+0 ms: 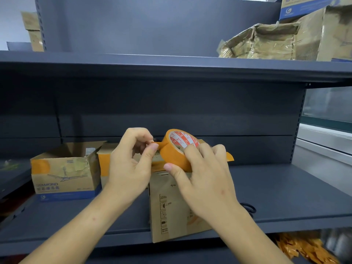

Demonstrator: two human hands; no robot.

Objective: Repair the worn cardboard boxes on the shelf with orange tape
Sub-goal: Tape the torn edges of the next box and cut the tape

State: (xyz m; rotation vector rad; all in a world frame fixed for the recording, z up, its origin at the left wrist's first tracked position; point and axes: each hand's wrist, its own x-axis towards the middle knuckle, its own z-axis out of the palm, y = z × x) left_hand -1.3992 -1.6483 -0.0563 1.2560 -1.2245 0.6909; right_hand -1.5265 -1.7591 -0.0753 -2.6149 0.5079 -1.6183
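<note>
A roll of orange tape (172,152) with a red-and-white core label is held above a brown cardboard box (171,206) at the middle shelf's front edge. My right hand (202,174) grips the roll, thumb under it and fingers in the core. My left hand (131,162) pinches the free tape end (156,143) just left of the roll. Orange tape strips show on this box's top and lower side. Another worn box (64,176), with orange tape on its corner, stands to the left, and a third box (103,161) sits behind my left hand.
The grey metal shelf (276,195) extends to the right. A black loop (248,207) lies near its front edge. Crushed, taped boxes (266,42) sit on the upper shelf at right. Orange packets (304,248) lie below at lower right.
</note>
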